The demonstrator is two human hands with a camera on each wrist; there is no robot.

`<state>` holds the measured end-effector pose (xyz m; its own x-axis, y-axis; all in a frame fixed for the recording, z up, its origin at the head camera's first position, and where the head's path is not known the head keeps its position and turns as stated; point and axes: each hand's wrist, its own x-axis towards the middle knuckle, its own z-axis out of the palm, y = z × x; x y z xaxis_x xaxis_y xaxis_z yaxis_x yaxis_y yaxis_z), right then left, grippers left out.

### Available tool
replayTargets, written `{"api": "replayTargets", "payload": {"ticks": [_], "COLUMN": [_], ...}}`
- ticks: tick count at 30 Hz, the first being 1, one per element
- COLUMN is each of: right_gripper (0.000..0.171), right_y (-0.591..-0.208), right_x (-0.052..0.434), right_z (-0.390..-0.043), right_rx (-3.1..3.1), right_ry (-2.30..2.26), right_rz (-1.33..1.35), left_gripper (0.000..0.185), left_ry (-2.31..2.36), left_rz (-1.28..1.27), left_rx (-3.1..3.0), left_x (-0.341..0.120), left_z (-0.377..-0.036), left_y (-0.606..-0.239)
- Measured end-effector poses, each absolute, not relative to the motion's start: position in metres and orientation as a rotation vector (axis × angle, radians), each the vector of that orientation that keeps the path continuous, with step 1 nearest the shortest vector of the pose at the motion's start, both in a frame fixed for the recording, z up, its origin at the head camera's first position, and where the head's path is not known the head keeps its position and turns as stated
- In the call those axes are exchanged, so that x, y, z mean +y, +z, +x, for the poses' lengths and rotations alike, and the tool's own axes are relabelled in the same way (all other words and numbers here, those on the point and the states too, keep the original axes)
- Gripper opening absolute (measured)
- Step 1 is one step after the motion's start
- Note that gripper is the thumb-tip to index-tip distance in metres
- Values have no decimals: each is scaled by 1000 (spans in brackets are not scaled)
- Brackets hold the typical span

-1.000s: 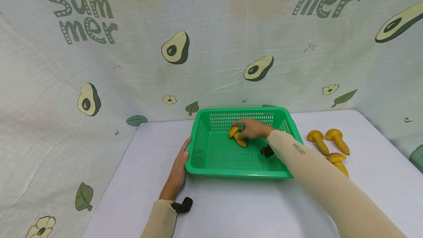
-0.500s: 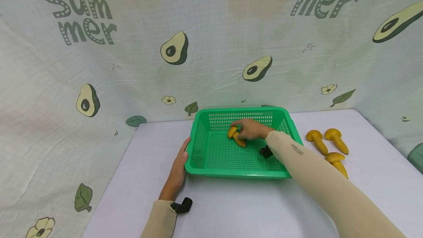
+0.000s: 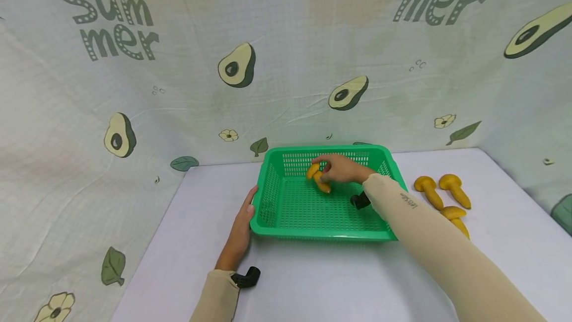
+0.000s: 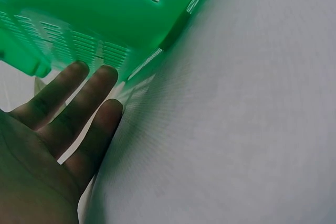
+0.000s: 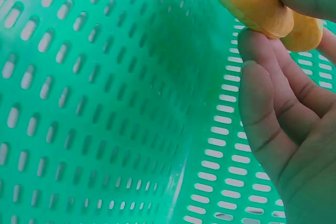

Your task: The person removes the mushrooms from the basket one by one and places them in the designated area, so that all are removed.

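Observation:
Inside the green plastic basket (image 3: pixel 304 234), my right hand (image 3: pixel 343 169) pinches a yellow mushroom (image 3: pixel 315 173) between thumb and fingers. Seen from the right wrist, the mushroom (image 5: pixel 257 1) has a thick stem with a dark, rough end, and its cap is partly hidden behind the thumb. My left hand (image 3: pixel 241 227) lies along the outside of the basket's left wall. Its fingers (image 4: pixel 79 108) are nearly straight in the left wrist view, with the tips close to the slotted wall; firm contact is hard to tell.
Several things lie on the white table (image 3: pixel 201 202) around the basket: three more yellow mushrooms are grouped to its right, one (image 3: pixel 429 191) beside another (image 3: pixel 455 190) and a third (image 3: pixel 456 220) nearer, partly behind the right sleeve. A printed cloth (image 3: pixel 286 63) hangs behind.
My right hand has risen slightly with the mushroom, away from the basket's floor, in the last half second. The left hand and basket have stayed in place.

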<state>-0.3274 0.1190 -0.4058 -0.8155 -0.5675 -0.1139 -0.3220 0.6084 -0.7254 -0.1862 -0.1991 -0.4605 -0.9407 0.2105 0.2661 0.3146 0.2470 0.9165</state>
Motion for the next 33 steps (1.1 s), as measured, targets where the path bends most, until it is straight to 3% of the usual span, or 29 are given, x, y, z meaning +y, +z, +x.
{"api": "replayTargets", "payload": {"ticks": [4, 10, 21, 33], "right_gripper": [61, 60, 61, 63], "right_y": [-403, -399, -392, -379], "right_x": [121, 119, 115, 121], "right_z": [-326, -325, -321, -321], "right_rx": [2474, 2426, 2399, 2418], "right_ry": [-1110, -1184, -1257, -1327], "right_rz": [-685, -662, -667, -659], "left_gripper": [51, 50, 51, 51], "left_ry": [-1792, -1806, -1829, -1836], "left_rz": [-515, -501, -490, -494], "left_rx": [-2385, -2383, -2423, -2418], "left_x": [-204, -204, -197, -197], "left_z": [-197, -196, -179, -178], "left_y": [-482, -482, -447, -446]}}
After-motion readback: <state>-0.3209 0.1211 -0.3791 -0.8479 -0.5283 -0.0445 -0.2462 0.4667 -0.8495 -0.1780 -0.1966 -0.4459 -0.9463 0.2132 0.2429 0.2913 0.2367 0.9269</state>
